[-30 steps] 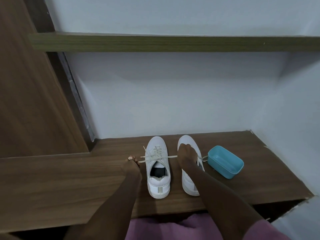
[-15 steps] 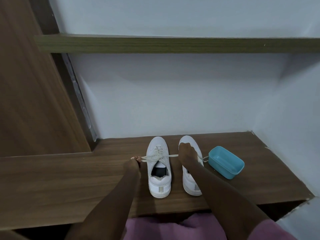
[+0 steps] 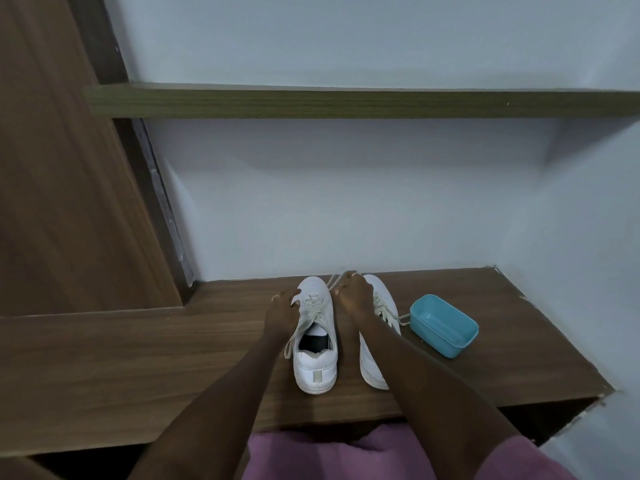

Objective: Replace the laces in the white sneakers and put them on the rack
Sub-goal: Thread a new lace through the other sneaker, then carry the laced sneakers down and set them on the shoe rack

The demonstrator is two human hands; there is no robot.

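Left hand: the left hand (image 3: 282, 306) sits against the left side of the left sneaker (image 3: 315, 362) near its toe, fingers curled, thumb on the upper; a pale strip between thumb and fingers reads as the lace (image 3: 313, 306) pinched there.
Right hand: the right hand (image 3: 353, 292) is just past the toe of the same shoe, in the gap between the 2 sneakers, fingers curled round lace strands that rise to it from the eyelets.
Position of the pair: both shoes stand side by side on the wooden tabletop (image 3: 138, 358), toes toward the wall, heels toward the person; the right sneaker (image 3: 372, 368) is just beside the left, not touching it as far as can be seen.
Left sneaker look: white, mouth open with a dark insole, cream lace crossed over the front, a grey tab on the heel; 1 loose end trails down its left flank under the left wrist.
Right sneaker look: white, laced, with a lace end lying toward the blue tub (image 3: 443, 325) near it on the right.
Hidden: the right forearm covers the middle of the right sneaker; only the toe, some lacing and the heel show.
Unclear: the lace tips in the right hand are blurred.
Above: an upper shelf (image 3: 346, 103) runs across the wall.
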